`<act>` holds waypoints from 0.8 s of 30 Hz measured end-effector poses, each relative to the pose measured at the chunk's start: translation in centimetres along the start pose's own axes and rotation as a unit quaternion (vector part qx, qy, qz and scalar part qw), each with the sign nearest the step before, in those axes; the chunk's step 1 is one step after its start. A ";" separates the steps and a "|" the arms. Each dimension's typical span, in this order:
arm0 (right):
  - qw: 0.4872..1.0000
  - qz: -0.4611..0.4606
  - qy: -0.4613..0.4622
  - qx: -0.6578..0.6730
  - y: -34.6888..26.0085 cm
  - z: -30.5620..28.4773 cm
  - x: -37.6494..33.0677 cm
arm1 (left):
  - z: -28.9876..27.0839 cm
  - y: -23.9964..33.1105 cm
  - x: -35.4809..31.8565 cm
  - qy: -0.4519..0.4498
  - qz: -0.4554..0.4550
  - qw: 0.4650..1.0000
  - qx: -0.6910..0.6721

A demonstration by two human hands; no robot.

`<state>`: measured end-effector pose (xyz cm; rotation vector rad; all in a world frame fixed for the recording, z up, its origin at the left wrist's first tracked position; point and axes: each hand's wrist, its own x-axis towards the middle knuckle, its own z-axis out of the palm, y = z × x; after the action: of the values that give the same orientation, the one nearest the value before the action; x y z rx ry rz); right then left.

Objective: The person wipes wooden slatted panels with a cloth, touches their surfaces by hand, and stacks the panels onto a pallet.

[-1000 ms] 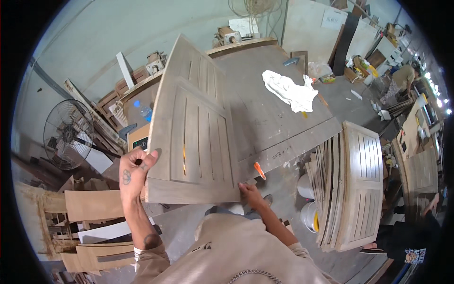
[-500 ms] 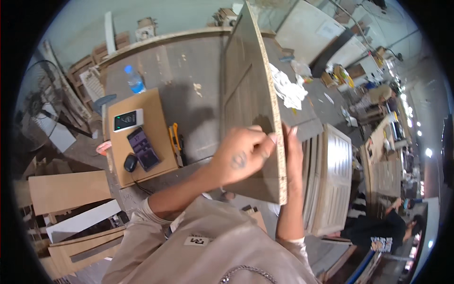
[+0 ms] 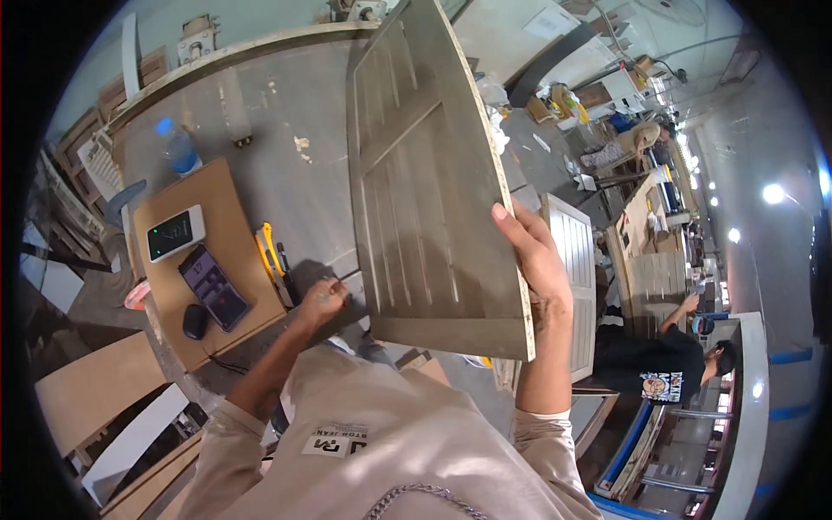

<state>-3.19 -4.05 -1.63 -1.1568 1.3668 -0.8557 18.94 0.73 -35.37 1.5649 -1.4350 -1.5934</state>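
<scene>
A grey slatted wooden panel [image 3: 425, 173] is lifted off the workbench [image 3: 260, 113] and tilted, its lower edge near my chest. My right hand [image 3: 533, 256] grips its right edge, thumb on the face. My left hand [image 3: 322, 302] holds the panel's lower left corner, fingers partly hidden behind the board. The panel hides much of the bench behind it.
A brown board [image 3: 204, 260] on the bench carries two phones [image 3: 212, 286], a small black object and a yellow utility knife [image 3: 273, 256]. A water bottle [image 3: 178, 147] stands behind it. More slatted panels [image 3: 576, 286] stand at right. A person in a black shirt [image 3: 667, 360] works nearby.
The panel has swung from nearly edge-on to showing its slatted face. My left hand dropped from its near edge to the lower left corner. My view shifted slightly.
</scene>
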 end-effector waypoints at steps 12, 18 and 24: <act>0.962 -0.092 0.060 -0.251 -0.8 2.2 3.4 | 1.6 2.7 7.3 0.034 -0.129 0.938 -0.320; 0.938 -0.035 0.078 -0.335 -2.9 2.9 2.9 | 1.0 2.8 9.9 -0.026 -0.160 0.862 -0.480; 0.930 -0.185 0.123 -0.292 -3.3 -1.3 0.5 | -0.3 6.8 12.0 -0.067 -0.116 0.823 -0.551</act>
<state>-3.83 -5.60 1.57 -1.8604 1.7043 -0.9056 14.33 -12.21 -34.22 0.9065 -0.1525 -2.1027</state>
